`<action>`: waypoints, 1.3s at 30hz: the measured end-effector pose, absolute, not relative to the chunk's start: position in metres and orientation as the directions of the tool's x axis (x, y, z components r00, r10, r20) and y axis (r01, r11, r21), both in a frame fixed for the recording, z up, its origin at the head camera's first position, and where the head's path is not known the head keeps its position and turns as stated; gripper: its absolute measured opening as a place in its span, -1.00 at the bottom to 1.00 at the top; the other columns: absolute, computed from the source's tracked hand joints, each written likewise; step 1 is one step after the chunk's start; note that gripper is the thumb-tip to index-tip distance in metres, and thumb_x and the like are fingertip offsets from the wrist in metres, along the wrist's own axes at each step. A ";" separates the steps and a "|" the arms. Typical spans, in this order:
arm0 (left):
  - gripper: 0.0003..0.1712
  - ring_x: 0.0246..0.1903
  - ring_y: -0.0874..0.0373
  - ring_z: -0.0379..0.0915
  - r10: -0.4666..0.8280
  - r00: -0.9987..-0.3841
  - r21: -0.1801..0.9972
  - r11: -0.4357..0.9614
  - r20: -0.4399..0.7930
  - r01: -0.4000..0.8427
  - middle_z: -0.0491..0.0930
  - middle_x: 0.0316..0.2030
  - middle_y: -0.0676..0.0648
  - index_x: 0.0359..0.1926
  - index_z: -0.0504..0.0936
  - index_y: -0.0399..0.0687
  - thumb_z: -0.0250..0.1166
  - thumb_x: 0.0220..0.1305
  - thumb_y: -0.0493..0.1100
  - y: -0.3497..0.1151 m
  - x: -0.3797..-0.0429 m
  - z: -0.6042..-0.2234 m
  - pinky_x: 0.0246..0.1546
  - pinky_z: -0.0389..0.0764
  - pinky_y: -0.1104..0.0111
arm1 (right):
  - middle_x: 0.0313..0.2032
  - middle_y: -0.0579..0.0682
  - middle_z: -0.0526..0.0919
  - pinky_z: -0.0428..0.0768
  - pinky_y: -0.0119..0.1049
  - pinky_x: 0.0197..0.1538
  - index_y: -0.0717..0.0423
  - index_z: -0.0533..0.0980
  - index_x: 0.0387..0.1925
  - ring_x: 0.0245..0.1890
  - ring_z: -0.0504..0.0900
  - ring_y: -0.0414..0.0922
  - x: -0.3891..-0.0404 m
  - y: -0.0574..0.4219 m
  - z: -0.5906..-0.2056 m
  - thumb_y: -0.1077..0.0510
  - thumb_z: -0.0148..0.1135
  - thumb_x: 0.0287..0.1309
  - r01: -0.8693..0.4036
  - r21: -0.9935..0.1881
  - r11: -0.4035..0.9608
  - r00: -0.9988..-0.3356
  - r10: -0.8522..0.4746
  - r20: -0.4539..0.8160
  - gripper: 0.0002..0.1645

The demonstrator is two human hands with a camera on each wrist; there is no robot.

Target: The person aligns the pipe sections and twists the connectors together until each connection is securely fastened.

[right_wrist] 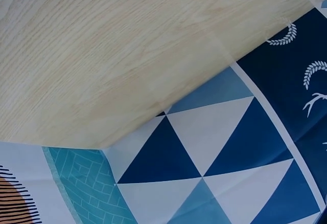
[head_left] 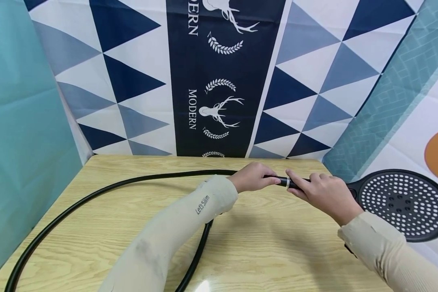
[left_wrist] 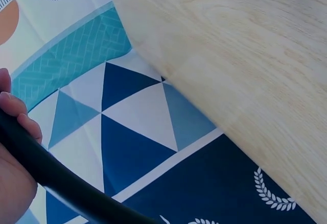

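Note:
A black handheld shower head (head_left: 405, 205) with a wide round face full of pale nozzles extends to the right in the head view. My right hand (head_left: 325, 194) grips its handle, which its fingers partly cover. To the left, my left hand (head_left: 253, 177) holds the end of a black hose (head_left: 106, 190), fingers curled round it. Between the two hands, a silver ring (head_left: 288, 183) marks where hose and handle line up end to end. In the left wrist view the fingers (left_wrist: 28, 127) wrap the dark hose; the right wrist view shows neither hand nor shower head.
The hose arcs over the left of the light wood table (head_left: 263, 251), and another stretch of it (head_left: 197, 255) passes beneath the left sleeve toward the front edge. Behind the table hangs a patterned cloth (head_left: 219, 81), with a teal cloth (head_left: 25, 121) at the left.

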State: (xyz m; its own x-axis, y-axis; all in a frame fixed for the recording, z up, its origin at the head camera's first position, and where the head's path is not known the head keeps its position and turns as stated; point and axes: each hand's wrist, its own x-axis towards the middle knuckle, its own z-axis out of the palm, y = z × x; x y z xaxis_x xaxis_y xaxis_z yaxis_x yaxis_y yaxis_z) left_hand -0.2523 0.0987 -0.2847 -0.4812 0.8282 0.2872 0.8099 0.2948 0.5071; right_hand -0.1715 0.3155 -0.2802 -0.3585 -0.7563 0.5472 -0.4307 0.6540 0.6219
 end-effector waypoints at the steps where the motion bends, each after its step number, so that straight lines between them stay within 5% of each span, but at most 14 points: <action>1: -0.75 -0.56 0.30 0.27 0.827 -0.482 0.502 0.297 0.289 0.812 0.45 -0.55 0.08 -0.13 0.71 -0.18 0.17 0.39 -0.13 0.099 -0.252 -0.285 -0.46 0.28 0.57 | -0.81 0.06 0.14 0.00 -0.32 -0.84 0.11 0.57 0.01 -0.84 -0.05 -0.17 -0.172 0.316 -0.281 -0.23 -0.47 0.49 -0.429 0.621 0.656 -0.362 -0.755 0.547 -0.25; 8: -0.75 -0.46 0.29 0.36 0.822 -0.477 0.485 0.293 0.311 0.824 0.61 -0.38 0.02 -0.10 0.68 -0.18 0.19 0.38 -0.13 0.100 -0.252 -0.286 -0.37 0.34 0.58 | -0.82 0.06 0.17 0.05 -0.30 -0.86 0.07 0.56 0.04 -0.86 -0.01 -0.17 -0.172 0.318 -0.280 -0.26 -0.47 0.47 -0.418 0.615 0.669 -0.398 -0.743 0.538 -0.25; 16: -0.75 -0.55 0.28 0.28 0.820 -0.501 0.522 0.308 0.278 0.795 0.43 -0.55 0.07 -0.16 0.69 -0.21 0.15 0.41 -0.16 0.100 -0.253 -0.287 -0.46 0.29 0.56 | -0.82 0.03 0.15 0.05 -0.32 -0.85 0.08 0.55 0.02 -0.86 -0.02 -0.18 -0.173 0.317 -0.279 -0.26 -0.47 0.47 -0.415 0.614 0.671 -0.408 -0.741 0.534 -0.26; 34: -0.76 -0.47 0.29 0.35 0.826 -0.496 0.498 0.322 0.266 0.805 0.56 -0.44 0.05 -0.10 0.68 -0.24 0.21 0.36 -0.18 0.099 -0.251 -0.284 -0.37 0.36 0.56 | -0.82 0.02 0.14 0.03 -0.33 -0.83 0.09 0.54 -0.01 -0.86 -0.01 -0.16 -0.173 0.318 -0.281 -0.27 -0.49 0.47 -0.427 0.611 0.667 -0.404 -0.745 0.531 -0.25; 39: -0.73 -0.53 0.27 0.28 0.840 -0.496 0.565 0.307 0.217 0.766 0.44 -0.53 0.03 -0.06 0.67 -0.25 0.14 0.41 -0.17 0.098 -0.253 -0.284 -0.43 0.31 0.53 | -0.82 0.02 0.14 0.03 -0.32 -0.84 0.10 0.54 -0.03 -0.86 -0.01 -0.16 -0.174 0.319 -0.281 -0.27 -0.48 0.47 -0.426 0.612 0.666 -0.396 -0.746 0.536 -0.26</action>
